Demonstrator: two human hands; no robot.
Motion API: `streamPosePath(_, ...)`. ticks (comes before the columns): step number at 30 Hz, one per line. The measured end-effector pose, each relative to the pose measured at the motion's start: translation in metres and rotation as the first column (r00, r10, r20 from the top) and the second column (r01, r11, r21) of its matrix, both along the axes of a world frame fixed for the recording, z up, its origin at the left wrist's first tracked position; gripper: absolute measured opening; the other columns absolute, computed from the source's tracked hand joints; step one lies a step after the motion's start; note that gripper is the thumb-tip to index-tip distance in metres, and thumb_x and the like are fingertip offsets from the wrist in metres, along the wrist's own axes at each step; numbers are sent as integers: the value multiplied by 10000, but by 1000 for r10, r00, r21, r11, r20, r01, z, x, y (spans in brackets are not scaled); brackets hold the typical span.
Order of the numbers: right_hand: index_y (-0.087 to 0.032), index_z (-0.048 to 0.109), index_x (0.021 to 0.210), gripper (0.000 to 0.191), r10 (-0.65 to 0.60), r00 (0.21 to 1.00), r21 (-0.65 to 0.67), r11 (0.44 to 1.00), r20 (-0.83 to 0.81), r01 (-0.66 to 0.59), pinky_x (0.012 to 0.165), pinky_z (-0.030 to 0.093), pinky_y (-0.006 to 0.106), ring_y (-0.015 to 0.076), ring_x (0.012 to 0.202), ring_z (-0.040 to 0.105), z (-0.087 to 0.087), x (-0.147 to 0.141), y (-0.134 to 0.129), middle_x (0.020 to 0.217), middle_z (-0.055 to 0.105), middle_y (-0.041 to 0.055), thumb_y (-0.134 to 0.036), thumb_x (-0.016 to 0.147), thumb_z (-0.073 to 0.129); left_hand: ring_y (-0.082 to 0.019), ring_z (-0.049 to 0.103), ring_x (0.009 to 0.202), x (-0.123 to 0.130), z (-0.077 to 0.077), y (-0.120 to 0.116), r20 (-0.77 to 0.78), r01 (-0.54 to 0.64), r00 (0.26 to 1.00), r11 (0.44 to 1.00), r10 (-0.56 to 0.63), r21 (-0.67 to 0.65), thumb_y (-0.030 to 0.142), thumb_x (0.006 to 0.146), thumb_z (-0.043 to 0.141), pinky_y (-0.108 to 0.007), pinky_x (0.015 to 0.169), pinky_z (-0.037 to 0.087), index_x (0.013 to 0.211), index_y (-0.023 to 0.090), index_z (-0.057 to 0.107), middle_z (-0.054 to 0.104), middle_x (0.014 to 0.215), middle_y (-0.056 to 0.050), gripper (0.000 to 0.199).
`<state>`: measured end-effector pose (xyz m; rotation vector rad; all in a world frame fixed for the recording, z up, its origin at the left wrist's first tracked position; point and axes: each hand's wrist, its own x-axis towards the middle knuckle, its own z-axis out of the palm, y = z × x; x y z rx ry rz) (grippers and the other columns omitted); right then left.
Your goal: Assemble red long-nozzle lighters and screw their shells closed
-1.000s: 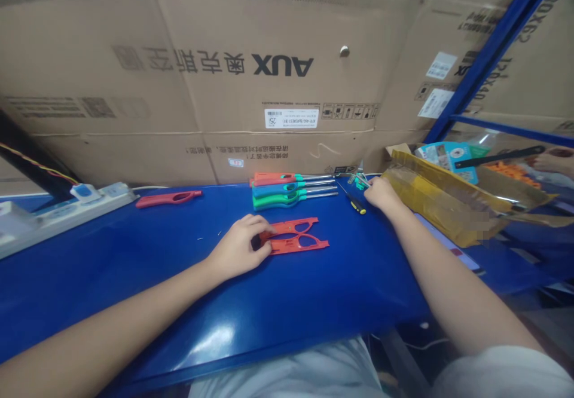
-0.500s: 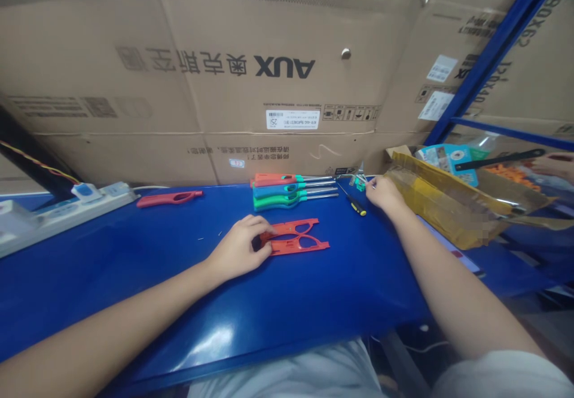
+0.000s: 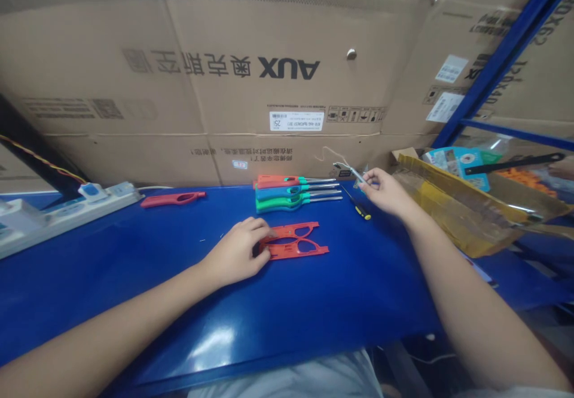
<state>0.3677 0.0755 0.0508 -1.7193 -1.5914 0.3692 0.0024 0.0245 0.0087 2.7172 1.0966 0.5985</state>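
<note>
My left hand (image 3: pixel 246 247) is curled over the left ends of two red lighter shell halves (image 3: pixel 309 249) lying side by side on the blue table. The fingers hide those ends and whatever may be between them. Toward the back right, my right hand (image 3: pixel 384 192) pinches a thin metal tube (image 3: pixel 357 175), raised above the table, with a fine wire (image 3: pixel 337 154) at its far end. Just left of that hand lies a screwdriver (image 3: pixel 361 210) with a black and yellow handle. Several assembled lighters (image 3: pixel 280 193), red, blue and green with metal barrels, are lined up behind the shells.
At the left stands a white power strip (image 3: pixel 67 216) with plugs, beside another red lighter housing (image 3: pixel 173 199). A taped carton (image 3: pixel 466 207) takes up the right, a black-handled tool (image 3: pixel 515 164) over it. Large cardboard (image 3: pixel 215 105) walls the back; a blue frame post (image 3: pixel 497 57) rises right.
My right hand has lifted the metal tube with its wire up off the table at the back. My left hand stays on the red shell halves. The view has shifted slightly.
</note>
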Motion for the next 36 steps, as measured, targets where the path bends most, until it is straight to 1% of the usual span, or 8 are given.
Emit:
streamPosePath(4, -235, 488, 895, 248, 202, 975, -51, 977, -92, -207, 492, 361, 233, 107, 526, 435, 5, -21, -16, 680, 495, -58, -466, 855, 569, -269, 629, 926, -1, 11, -8, -153, -31, 988, 999, 30, -4, 139, 820, 555, -405, 812, 494, 1080, 212, 674, 674, 1035, -76, 294)
streamPosePath(7, -236, 530, 910, 356, 375, 921, -69, 921, -104, -383, 451, 257, 230, 100, 482, 321, 10, -39, -30, 592, 379, -87, -592, 897, 532, -275, 639, 936, -3, 17, -12, -205, -43, 978, 999, 41, -3, 116, 798, 543, -403, 809, 502, 1070, 211, 655, 668, 1032, -80, 309)
streamPosePath(12, -221, 656, 1038, 328, 540, 841, -35, 841, 6, -540, 628, 424, 267, 139, 686, 518, 16, -63, -49, 825, 608, -1, -503, 960, 508, -281, 648, 942, -8, 24, -15, -251, -42, 967, 999, 37, -14, 76, 733, 555, -390, 791, 511, 1023, 210, 636, 674, 1012, -84, 330)
streamPosePath(16, -210, 626, 1108, 280, 618, 784, -82, 780, -59, -621, 609, 436, 265, 132, 640, 524, 14, -68, -55, 755, 582, -15, -425, 971, 512, -278, 651, 949, -13, 30, -17, -266, -46, 963, 998, 32, -46, 70, 723, 567, -400, 810, 516, 1032, 203, 639, 682, 1038, -85, 344)
streamPosePath(21, -199, 618, 1040, 202, 679, 734, -63, 733, 9, -677, 656, 445, 268, 135, 709, 532, 10, -69, -56, 832, 602, 8, -362, 969, 523, -266, 633, 1103, -14, 35, -18, -78, -59, 996, 992, 51, -108, 212, 879, 588, -407, 950, 514, 1186, 220, 637, 680, 1196, -76, 311)
streamPosePath(25, -205, 606, 1136, 223, 726, 688, -89, 685, -5, -723, 656, 447, 261, 127, 695, 532, 6, -74, -58, 825, 596, -5, -347, 994, 508, -263, 581, 1216, -9, 26, -17, 100, -66, 992, 994, 75, -83, 358, 965, 588, -431, 1059, 462, 1317, 212, 585, 647, 1313, -84, 381)
streamPosePath(30, -265, 579, 1284, 281, 790, 613, -100, 612, 22, -785, 658, 438, 242, 111, 691, 546, 1, -78, -61, 849, 610, -24, -280, 1017, 492, -207, 641, 1047, -1, 9, -18, 230, 35, 973, 989, -2, -141, 379, 958, 648, -341, 923, 513, 1195, 221, 659, 711, 1146, -50, 285)
streamPosePath(36, -247, 609, 1254, 259, 794, 602, -118, 608, 86, -785, 707, 451, 234, 105, 736, 582, -3, -81, -60, 907, 667, -20, -282, 1023, 498, -153, 606, 810, 1, 5, -21, 305, 79, 951, 994, -54, -71, 290, 951, 671, -269, 744, 484, 960, 186, 685, 699, 870, -17, 105)
